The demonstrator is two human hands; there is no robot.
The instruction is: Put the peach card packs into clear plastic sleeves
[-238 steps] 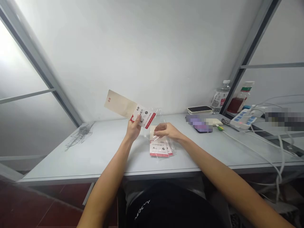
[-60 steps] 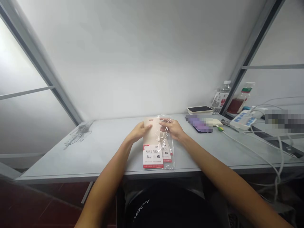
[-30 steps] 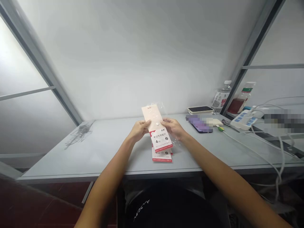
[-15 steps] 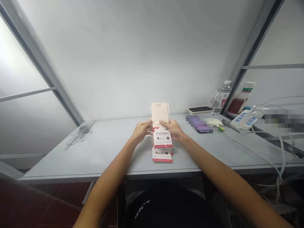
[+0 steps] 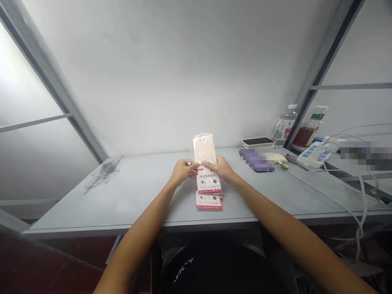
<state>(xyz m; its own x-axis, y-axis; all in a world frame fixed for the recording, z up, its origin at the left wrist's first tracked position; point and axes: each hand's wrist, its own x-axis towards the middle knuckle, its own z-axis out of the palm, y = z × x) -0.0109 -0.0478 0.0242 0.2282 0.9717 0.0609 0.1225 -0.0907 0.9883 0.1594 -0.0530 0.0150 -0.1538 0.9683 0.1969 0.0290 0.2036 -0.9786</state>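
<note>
In front of me a ruler set packet (image 5: 209, 183) in clear plastic is held nearly upright, with a cream upper part and a red-and-white printed lower part. My left hand (image 5: 182, 171) is closed on its left edge, thumb pressed at the middle of the front. From the right side my right hand (image 5: 223, 168) grips it, its thumb also across the front near the left one. The fingers behind the packet are hidden. Beneath it lie more ruler set packets (image 5: 208, 203) of the same print, partly covered; how many I cannot tell.
The white desk (image 5: 147, 183) bears a dark scribbled mark at left. To the right are a phone (image 5: 259, 142), a blurred purple item (image 5: 256, 160), a clear bottle (image 5: 284, 126), a bottle of red liquid (image 5: 309, 128), a power strip (image 5: 315, 153) and loose white cables (image 5: 324, 192).
The held packet has tilted and its cream top looks shorter, with plastic film raised above it. My thumbs have come together across its middle. The packets underneath have not moved.
</note>
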